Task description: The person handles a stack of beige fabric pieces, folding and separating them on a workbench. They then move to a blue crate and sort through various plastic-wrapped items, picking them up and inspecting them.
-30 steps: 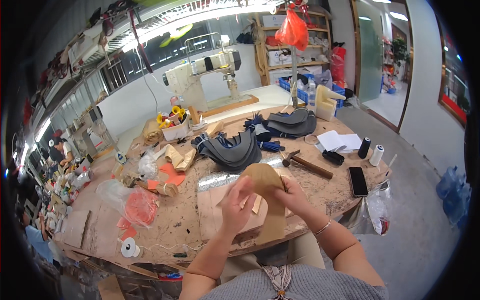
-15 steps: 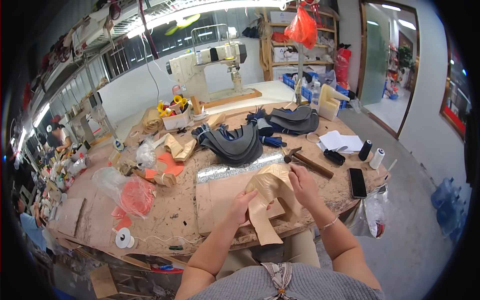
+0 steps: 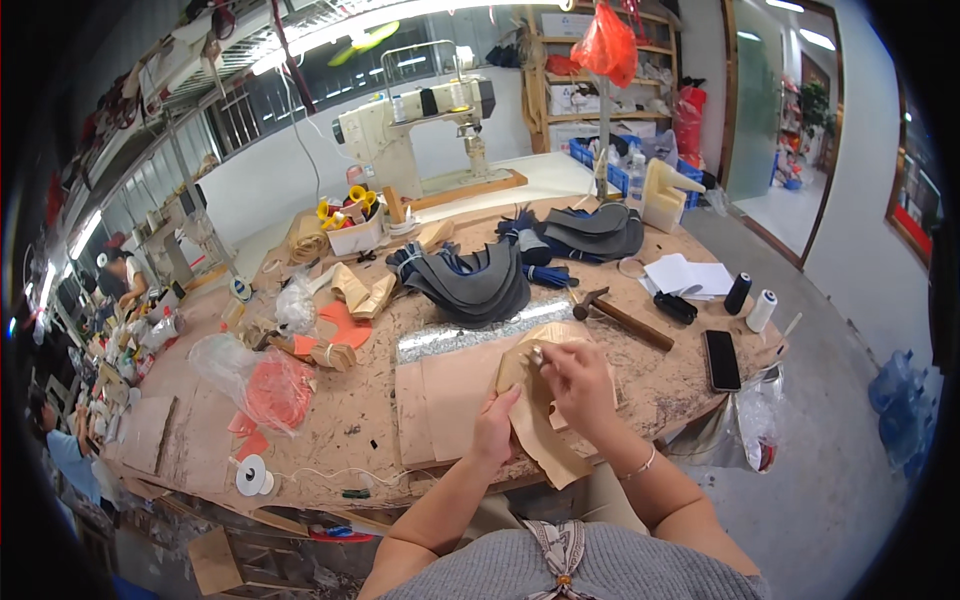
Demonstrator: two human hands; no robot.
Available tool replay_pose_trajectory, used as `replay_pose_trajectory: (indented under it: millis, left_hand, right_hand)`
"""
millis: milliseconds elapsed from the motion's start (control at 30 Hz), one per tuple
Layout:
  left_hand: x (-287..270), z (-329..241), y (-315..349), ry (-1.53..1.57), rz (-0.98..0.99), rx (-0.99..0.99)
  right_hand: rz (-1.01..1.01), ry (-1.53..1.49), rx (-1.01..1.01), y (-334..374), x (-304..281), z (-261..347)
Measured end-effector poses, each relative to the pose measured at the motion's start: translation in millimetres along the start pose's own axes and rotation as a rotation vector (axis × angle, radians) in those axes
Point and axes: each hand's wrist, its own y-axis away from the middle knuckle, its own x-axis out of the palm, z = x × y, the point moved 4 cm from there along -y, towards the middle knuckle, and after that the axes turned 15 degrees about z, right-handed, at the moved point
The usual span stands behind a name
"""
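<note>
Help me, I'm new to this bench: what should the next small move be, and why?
Perhaps move the right hand a little along the curved tan piece while the left hand steadies it: the left hand grips its left side, and the right fingertips are bunched at its upper part.

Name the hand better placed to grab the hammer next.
Right, most likely: the right hand is nearer the hammer, while the left hand grips the tan piece farther left.
</note>
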Motion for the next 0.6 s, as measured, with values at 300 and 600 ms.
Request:
replay_pose_trajectory:
  millis: [300,600]
  left_hand:
    - [9.2,18.5,-4.0,-0.013,0.1,0.006]
    - [20.6,15.6,1.1,-0.129,0.072,0.111]
  right_hand:
    - [-0.251,0.027,-0.007,-17.0,-1.5,-30.6]
    - [0.184,-0.677,0.325,-8.6,-2.9,-16.4]
